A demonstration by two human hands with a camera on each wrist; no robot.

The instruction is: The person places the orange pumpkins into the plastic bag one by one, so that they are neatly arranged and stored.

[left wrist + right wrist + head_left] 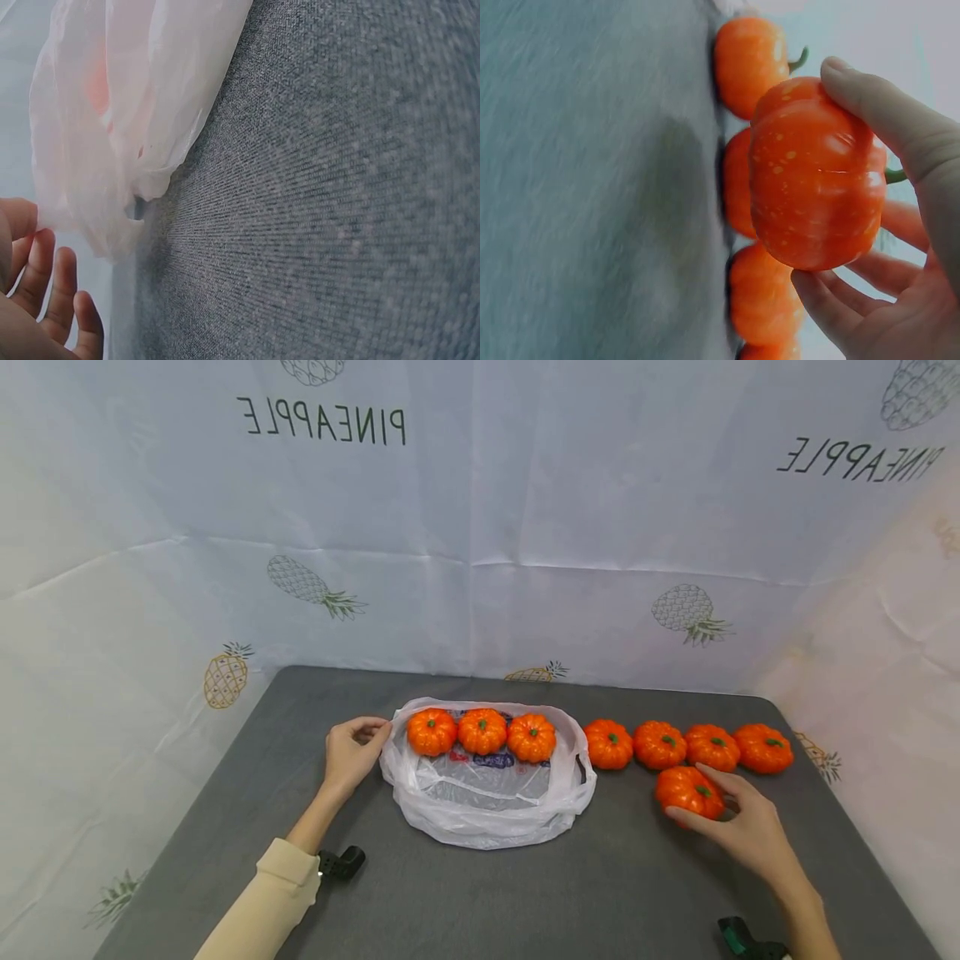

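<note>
My right hand (738, 818) grips a small orange pumpkin (689, 792) between thumb and fingers. The right wrist view shows this pumpkin (817, 176) raised off the cloth, its green stem toward the palm. At the left, my left hand (354, 752) pinches the rim of a white plastic bag (487, 827), which lies spread with its mouth open upward. In the left wrist view thumb and forefinger hold the bag's edge (82, 217), the other fingers loosely bent. Inside the bag, along its far side, sit three pumpkins (482, 732) in a row.
Right of the bag stands a row of several more pumpkins (660, 745) near the back of the grey table (525, 902). The nearest one touches or almost touches the bag. A white curtain (480, 510) with pineapple prints hangs behind and at both sides.
</note>
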